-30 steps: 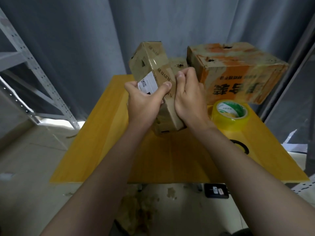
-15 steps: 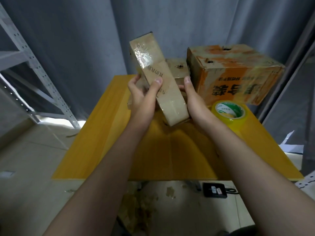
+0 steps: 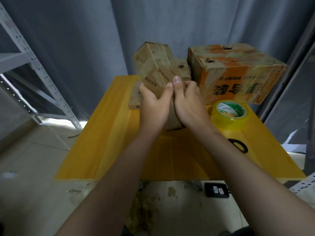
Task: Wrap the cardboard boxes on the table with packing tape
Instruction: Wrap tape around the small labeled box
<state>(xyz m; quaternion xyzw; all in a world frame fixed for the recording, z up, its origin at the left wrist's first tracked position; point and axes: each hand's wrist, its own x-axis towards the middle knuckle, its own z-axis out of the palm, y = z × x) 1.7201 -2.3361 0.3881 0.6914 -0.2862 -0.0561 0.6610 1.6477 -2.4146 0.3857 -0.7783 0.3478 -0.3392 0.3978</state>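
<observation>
The left grip (image 3: 153, 103) and right grip (image 3: 189, 103) are both clamped round the narrow cardboard box (image 3: 153, 65), tilted up on end over the yellow counter (image 3: 110, 133), probably so 2 thumbs can press its glossy tape flat, with the tape roll (image 3: 229, 116) near on the right.

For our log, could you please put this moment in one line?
left hand, right hand: grip tilted small box | tape roll: on table
</observation>
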